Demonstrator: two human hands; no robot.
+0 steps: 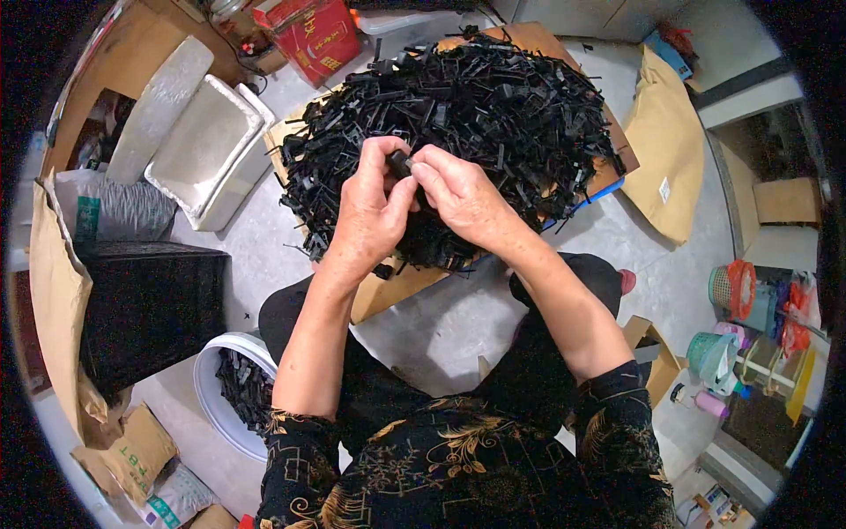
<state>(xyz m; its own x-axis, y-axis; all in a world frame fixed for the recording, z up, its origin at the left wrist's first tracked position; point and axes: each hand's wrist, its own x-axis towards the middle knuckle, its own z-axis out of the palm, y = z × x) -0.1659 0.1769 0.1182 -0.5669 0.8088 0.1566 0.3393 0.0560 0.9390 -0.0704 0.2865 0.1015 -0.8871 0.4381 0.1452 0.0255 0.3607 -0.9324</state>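
Observation:
A large heap of small black plastic parts [476, 106], many with thin sticks, lies on flattened cardboard in front of me. Over its near side, both my hands meet. Between thumb and bent fingers, my left hand [374, 198] grips a small black plastic part [399, 164]. My right hand [458, 189] pinches the same part from the other side with thumb and fingertips. The fingers cover most of it, so its exact shape is hidden. By my left knee stands a white bucket [206, 379] holding similar black pieces.
A white foam box [201, 150] with its lid beside it stands at the left, near a black box [154, 309]. A brown paper sack [674, 150] lies right of the heap. Behind is a red carton [310, 40]. Baskets [731, 286] and bottles sit at the far right.

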